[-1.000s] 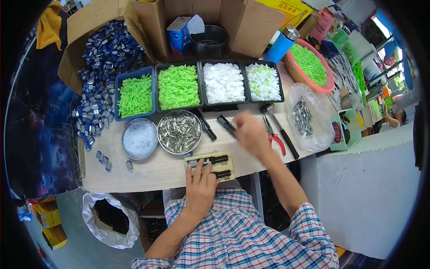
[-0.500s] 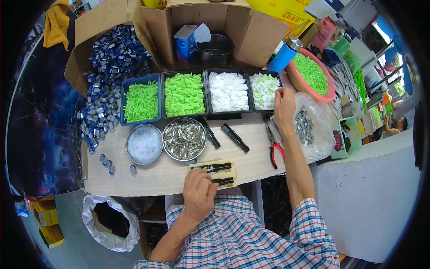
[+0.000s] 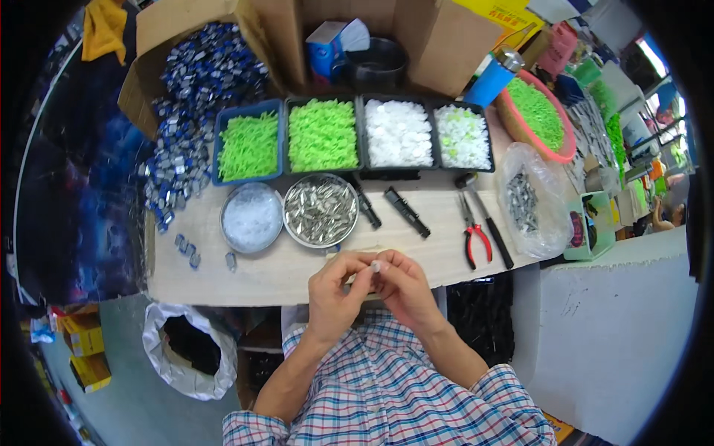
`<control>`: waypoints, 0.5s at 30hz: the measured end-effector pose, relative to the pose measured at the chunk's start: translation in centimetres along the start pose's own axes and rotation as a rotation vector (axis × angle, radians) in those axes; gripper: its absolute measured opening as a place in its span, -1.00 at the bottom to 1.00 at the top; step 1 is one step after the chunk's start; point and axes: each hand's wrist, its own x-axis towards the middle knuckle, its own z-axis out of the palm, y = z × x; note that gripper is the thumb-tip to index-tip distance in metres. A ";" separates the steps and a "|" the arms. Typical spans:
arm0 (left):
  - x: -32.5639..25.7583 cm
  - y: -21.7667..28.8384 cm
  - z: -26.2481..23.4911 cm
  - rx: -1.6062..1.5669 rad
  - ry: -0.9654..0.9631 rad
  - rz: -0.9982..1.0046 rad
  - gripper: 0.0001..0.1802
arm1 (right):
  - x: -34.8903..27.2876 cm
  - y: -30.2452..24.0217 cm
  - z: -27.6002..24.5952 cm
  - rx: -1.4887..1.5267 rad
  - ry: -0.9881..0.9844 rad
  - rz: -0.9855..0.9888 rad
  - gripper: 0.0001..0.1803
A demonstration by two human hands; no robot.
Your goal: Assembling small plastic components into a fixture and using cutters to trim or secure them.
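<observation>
Both your hands are up together at the near edge of the wooden table (image 3: 223, 279), right in front of your chest. Your left hand (image 3: 336, 291) comes in from the lower left, forearm angled up out of the checked sleeve (image 3: 387, 386), wrist bent so the fingers curl inward toward the middle. Your right hand (image 3: 405, 286) mirrors it from the right, knuckles toward the camera, fingers folded over. Between the two sets of fingertips sits a small white piece (image 3: 375, 265), pinched from both sides; your left thumb and forefinger close on it, and your right fingertips meet it from the other side. It is too small to tell its exact shape. It is held just above the table's near edge, in front of the round metal bowl of silvery parts (image 3: 321, 210).

Just left of that bowl there's a round dish of clear bits (image 3: 252, 217). Behind them runs a row of trays: a blue tray of green pieces (image 3: 249, 145), a black tray of green pieces (image 3: 322, 134), a tray of white pieces (image 3: 399, 132), and a tray of mixed white and pale green pieces (image 3: 462, 136). To your right, red-handled pliers (image 3: 474, 236) lie on the table, well apart from your hands, beside a clear bag of metal parts (image 3: 524, 201). Blue-and-silver pieces (image 3: 182, 141) spill from the cardboard box at far left.
</observation>
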 end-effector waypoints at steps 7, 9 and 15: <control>-0.2 0.1 -0.5 -0.009 -0.010 -0.040 -0.95 | 0.0 -0.3 -0.3 0.016 -0.025 0.076 -0.85; -0.3 0.0 -0.7 -0.027 -0.014 -0.047 -0.94 | 0.1 -0.4 -0.4 0.065 -0.015 0.131 -0.86; -0.5 0.2 -1.1 0.114 -0.076 -0.005 -0.96 | 0.1 -0.5 -0.6 -0.046 -0.003 0.108 -0.85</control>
